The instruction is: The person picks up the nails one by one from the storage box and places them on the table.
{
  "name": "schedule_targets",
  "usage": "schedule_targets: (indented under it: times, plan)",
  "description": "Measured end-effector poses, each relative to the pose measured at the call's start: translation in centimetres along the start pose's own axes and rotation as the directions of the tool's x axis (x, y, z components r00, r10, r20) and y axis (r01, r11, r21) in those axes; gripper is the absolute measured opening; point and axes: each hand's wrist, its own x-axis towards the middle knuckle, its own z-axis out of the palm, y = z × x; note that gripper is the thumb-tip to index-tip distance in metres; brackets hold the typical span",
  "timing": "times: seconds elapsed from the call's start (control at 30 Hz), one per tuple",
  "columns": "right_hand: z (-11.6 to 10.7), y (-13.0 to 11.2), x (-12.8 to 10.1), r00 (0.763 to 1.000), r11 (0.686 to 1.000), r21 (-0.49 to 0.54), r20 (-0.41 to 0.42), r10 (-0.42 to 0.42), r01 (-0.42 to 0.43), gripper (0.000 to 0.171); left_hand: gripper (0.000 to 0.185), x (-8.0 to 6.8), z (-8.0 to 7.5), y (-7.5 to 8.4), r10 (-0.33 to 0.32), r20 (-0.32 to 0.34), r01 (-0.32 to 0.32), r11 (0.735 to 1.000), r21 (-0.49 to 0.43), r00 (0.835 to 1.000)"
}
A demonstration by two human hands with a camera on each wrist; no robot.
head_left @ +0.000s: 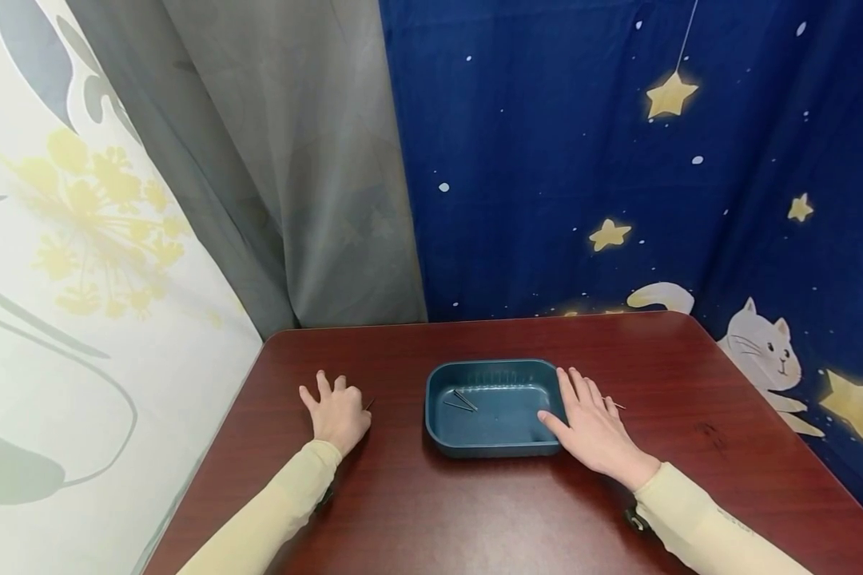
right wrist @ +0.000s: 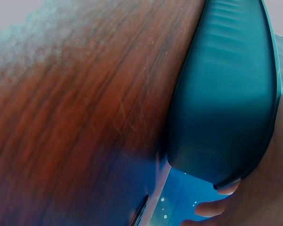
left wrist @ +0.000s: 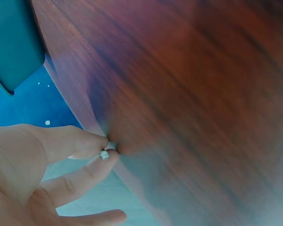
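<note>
At the left of the table, my left hand point(head_left: 340, 419) pinches a nail point(left wrist: 104, 154) between thumb and index finger, its round metal head facing the left wrist camera. The other fingers of that hand are spread. My right hand point(head_left: 595, 425) rests on the right rim of a dark teal tray point(head_left: 499, 449), fingers fairly straight and the thumb reaching over the inside. Several thin nails point(head_left: 463, 405) lie in the tray's left part. Another thin nail point(head_left: 616, 404) lies on the table just past the right hand's fingers, partly hidden by them.
The reddish-brown wooden table point(head_left: 417, 511) carries the tray near its middle. A grey curtain point(head_left: 331, 200) and a blue star-patterned curtain point(head_left: 532, 160) hang behind its far edge. A white patterned cloth point(head_left: 115, 319) borders the left side.
</note>
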Motion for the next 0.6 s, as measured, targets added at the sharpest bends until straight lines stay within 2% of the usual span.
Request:
schedule_targets:
  times: [0.6]
  plan:
    - [-0.18,-0.13,-0.15,1.0,1.0,0.0,-0.012,-0.007,0.007,0.09,0.022,0.01,0.0,-0.1,0.015,0.012,-0.015,1.0,0.007,1.0]
